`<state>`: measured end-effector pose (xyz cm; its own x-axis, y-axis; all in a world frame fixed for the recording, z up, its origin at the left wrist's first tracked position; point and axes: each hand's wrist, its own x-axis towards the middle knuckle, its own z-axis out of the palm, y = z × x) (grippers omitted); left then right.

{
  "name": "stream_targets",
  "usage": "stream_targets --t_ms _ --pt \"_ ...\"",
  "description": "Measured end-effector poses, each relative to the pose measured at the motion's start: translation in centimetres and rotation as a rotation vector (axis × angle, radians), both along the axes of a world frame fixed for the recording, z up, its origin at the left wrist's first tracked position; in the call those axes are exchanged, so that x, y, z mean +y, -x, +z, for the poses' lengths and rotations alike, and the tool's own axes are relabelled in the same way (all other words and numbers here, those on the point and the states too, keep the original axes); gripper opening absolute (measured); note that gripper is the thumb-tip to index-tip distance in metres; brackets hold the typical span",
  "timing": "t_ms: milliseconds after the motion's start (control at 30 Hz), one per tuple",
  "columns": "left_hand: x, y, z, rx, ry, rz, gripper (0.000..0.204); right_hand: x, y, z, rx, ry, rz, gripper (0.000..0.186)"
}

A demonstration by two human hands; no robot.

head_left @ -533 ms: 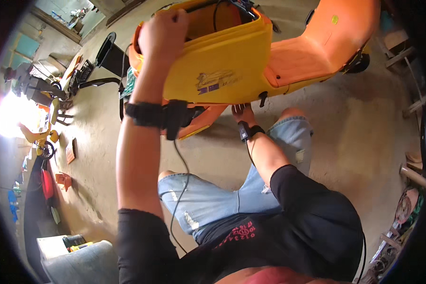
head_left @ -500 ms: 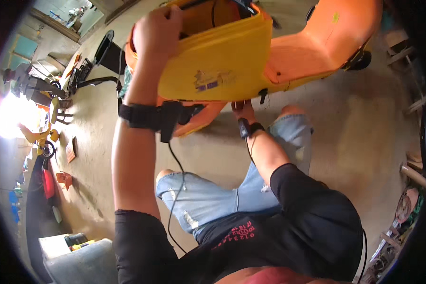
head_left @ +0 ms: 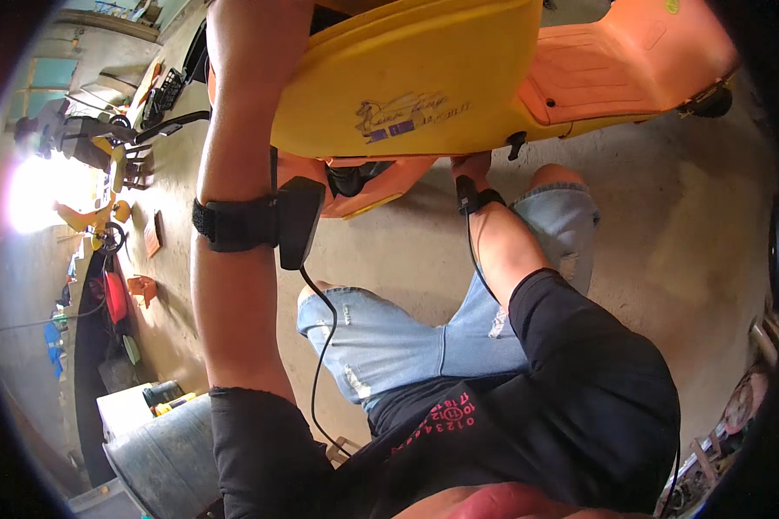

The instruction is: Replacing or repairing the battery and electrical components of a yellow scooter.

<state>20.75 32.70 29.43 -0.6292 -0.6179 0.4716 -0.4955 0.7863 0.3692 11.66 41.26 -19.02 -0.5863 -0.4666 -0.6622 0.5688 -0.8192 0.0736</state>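
Observation:
A scooter with a yellow side panel [head_left: 398, 78] and an orange footboard [head_left: 593, 73] fills the top of the view. My left arm reaches up over the rear of the panel. Only the back of my left hand [head_left: 255, 30] shows at the upper edge, and its fingers are out of sight. My right hand [head_left: 472, 166] is at the panel's lower edge, its fingers hidden beneath the bodywork. Close to its left hangs a lower orange rear part [head_left: 381, 190] with dark pieces in it. A small black lever [head_left: 516, 145] sticks out to the right of that hand.
A grey drum [head_left: 169, 454] stands at the lower left. Farther left are a yellow two-wheeler [head_left: 104, 203], a red object [head_left: 115, 296] and an orange piece [head_left: 143, 290] on the floor. Assorted parts [head_left: 740, 406] lie along the right edge.
The scooter now sits higher and farther right in view. My left hand has moved up toward the upper edge. The fingers of my right hand have gone out of sight beneath the panel.

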Motion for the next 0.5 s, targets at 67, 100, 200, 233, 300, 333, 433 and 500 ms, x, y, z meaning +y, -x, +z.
stream_targets --t_ms 67,100,200,233,300,333,433,500 --pt "1.5 0.2 0.9 0.054 -0.113 -0.017 0.040 1.0 2.5 -1.8 -0.310 0.031 0.117 0.023" --pt "1.1 0.6 0.3 0.056 -0.117 -0.047 0.040 1.9 2.5 -2.6 -0.351 -0.017 0.141 0.025" --pt "-1.8 -2.2 -0.6 0.016 0.121 0.035 0.038 0.6 -5.5 1.3 -0.011 -0.229 0.247 0.024" --pt "-1.5 -1.7 -0.2 0.012 0.229 0.025 0.037 1.3 -3.8 0.5 0.084 -0.203 0.285 0.023" --pt "-0.5 -1.0 0.3 0.075 0.111 -0.050 0.034 2.4 -1.9 0.0 0.257 -0.151 0.378 0.023" --pt "-0.1 -0.8 0.6 0.080 0.056 -0.056 0.033 2.1 -1.6 0.3 0.219 -0.141 0.285 0.023" --pt "-0.3 -1.1 0.7 0.068 0.070 -0.052 0.033 1.9 -1.9 1.7 0.185 -0.315 0.179 0.025" --pt "-0.6 -0.8 0.4 0.122 0.042 -0.097 0.033 2.3 -3.3 2.5 0.395 -0.456 0.272 0.027"
